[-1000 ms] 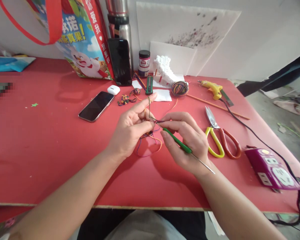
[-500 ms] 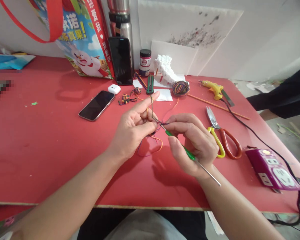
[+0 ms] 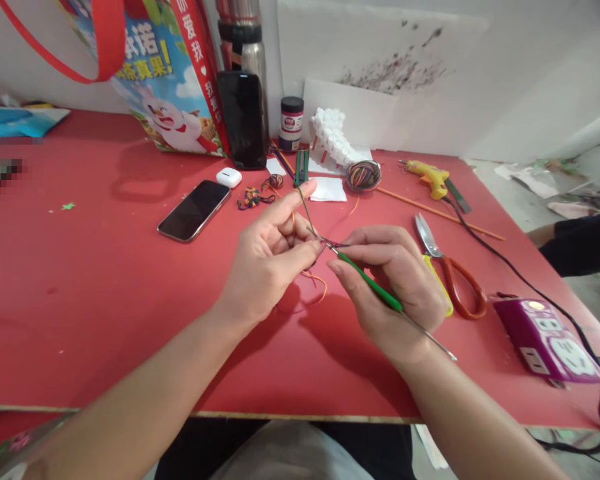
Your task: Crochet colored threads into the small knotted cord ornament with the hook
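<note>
My left hand (image 3: 270, 260) pinches a small dark piece of crocheted yarn between thumb and fingers, which mostly hide it. A strand of yarn (image 3: 305, 210) runs over its raised index finger down to the work. My right hand (image 3: 400, 280) grips a crochet hook (image 3: 370, 280) with a green handle, its metal tip at the yarn by my left fingertips. The hook's other metal end sticks out past my right wrist. An orange and purple yarn loop (image 3: 325, 287) hangs below my left hand. Behind my hands lies a multicoloured yarn ball (image 3: 363, 175).
Scissors (image 3: 450, 267) and a purple power strip (image 3: 545, 337) lie to the right, with a yellow glue gun (image 3: 427, 177) and its black cord behind. A phone (image 3: 194, 211), an earbud case (image 3: 229, 177) and a small crocheted piece (image 3: 250, 198) are left of centre. Another person's limb (image 3: 580, 240) shows at far right.
The hook has turned in my right hand, and its handle now lies lower to the right. The strand at my left index finger slants more. The other person's limb has shifted at the right.
</note>
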